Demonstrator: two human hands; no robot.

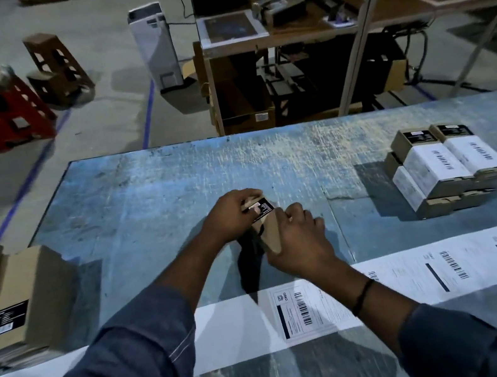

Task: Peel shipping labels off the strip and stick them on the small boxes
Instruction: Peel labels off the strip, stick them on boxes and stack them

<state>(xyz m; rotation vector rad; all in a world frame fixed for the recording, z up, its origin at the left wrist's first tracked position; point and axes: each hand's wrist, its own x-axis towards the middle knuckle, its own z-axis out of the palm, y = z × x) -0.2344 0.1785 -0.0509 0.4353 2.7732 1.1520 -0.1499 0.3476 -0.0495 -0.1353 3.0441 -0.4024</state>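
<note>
A small brown box [269, 233] with a black printed end is held tilted above the middle of the blue table [149, 199]. My left hand [231, 213] grips its far end and my right hand [299, 239] grips its near side. A long white label strip [406, 280] runs across the table in front of me, with printed barcode labels on its right part. At the right stands a stack of small boxes [443, 170] with white labels stuck on them. On the left lie plain brown boxes [17, 295] without white labels.
Beyond the table's far edge stand a wooden desk [311, 27] with equipment, a white tower unit [154, 45] and metal shelf legs. At the far left a person sits on a red stool [14, 113], next to brown stools.
</note>
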